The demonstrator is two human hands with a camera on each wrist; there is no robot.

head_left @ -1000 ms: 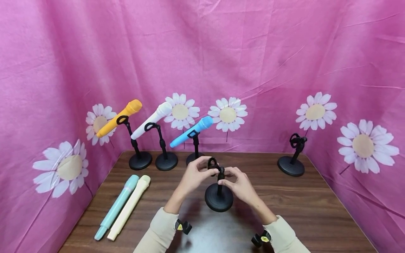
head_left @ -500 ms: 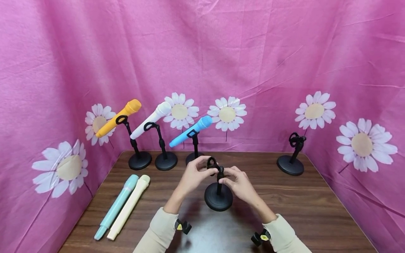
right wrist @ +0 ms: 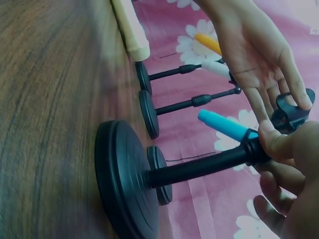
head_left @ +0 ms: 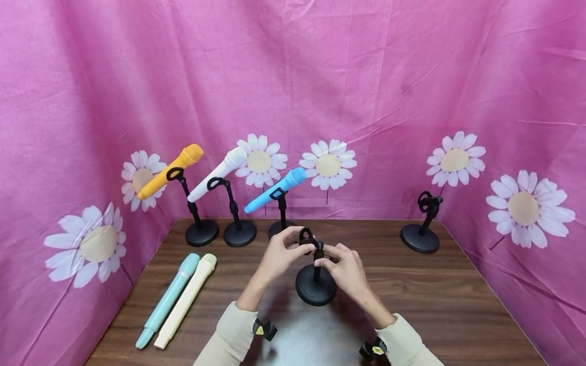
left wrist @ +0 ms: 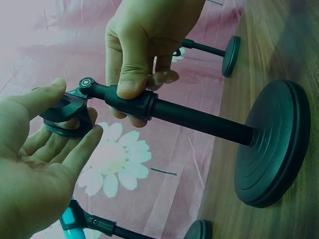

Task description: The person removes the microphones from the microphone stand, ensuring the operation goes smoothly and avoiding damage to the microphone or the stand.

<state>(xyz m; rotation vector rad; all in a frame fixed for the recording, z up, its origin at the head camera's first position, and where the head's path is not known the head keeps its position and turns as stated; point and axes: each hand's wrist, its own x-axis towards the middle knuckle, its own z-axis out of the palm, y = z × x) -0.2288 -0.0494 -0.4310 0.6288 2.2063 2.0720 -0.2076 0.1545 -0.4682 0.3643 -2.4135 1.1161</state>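
Note:
A black desktop microphone stand (head_left: pixel 316 285) with a round base stands upright on the table in front of me. My left hand (head_left: pixel 283 254) pinches the clip (left wrist: pixel 70 117) at its top between thumb and fingers. Lower down, my right hand (head_left: pixel 345 269) grips the collar (left wrist: pixel 132 102) of the pole with thumb and fingertips. The clip holds no microphone. Behind my left hand, a blue microphone (head_left: pixel 276 190) rests slanted in another stand, whose base is partly hidden by that hand.
A yellow microphone (head_left: pixel 171 173) and a white microphone (head_left: pixel 217 174) sit in stands at the back left. A teal microphone (head_left: pixel 169 300) and a cream microphone (head_left: pixel 186 300) lie side by side at the left. Another black stand (head_left: pixel 421 238) is at the back right, before the pink curtain (head_left: pixel 380 76).
My right hand and wrist have shifted slightly to the left around the collar. The left hand and the stand stay almost where they were.

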